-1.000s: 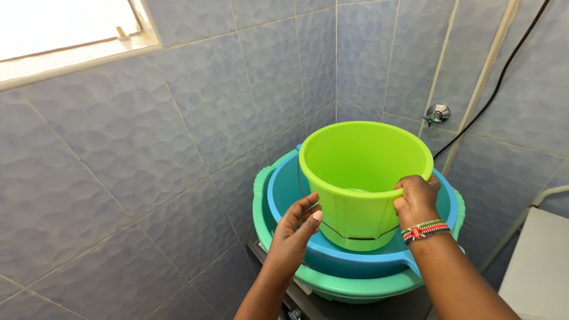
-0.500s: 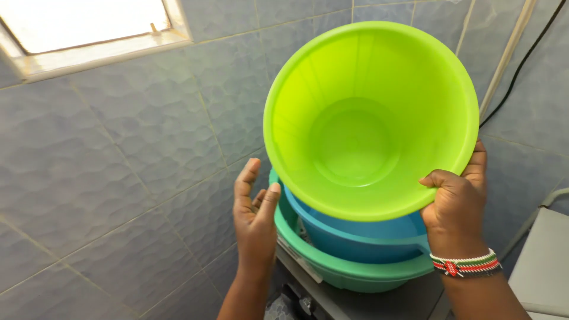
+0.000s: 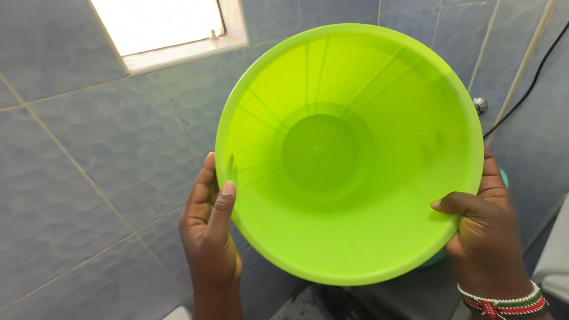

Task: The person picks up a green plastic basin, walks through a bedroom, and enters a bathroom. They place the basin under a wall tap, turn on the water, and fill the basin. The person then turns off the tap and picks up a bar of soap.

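The left hand (image 3: 208, 237) clasps the rim of the green bucket (image 3: 349, 151), thumb inside; the right hand (image 3: 483, 228) grips the opposite rim. The bucket is held up between them, tipped mouth-first toward the person, empty. Beyond it are tiled wall (image 3: 89, 166) and window (image 3: 163, 24).

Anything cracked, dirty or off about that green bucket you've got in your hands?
Nothing stands out. The green bucket looks whole and empty inside, with an even rim and no visible cracks or spills. It is tilted with its mouth toward the camera, left hand and right hand each with a grip on the rim.
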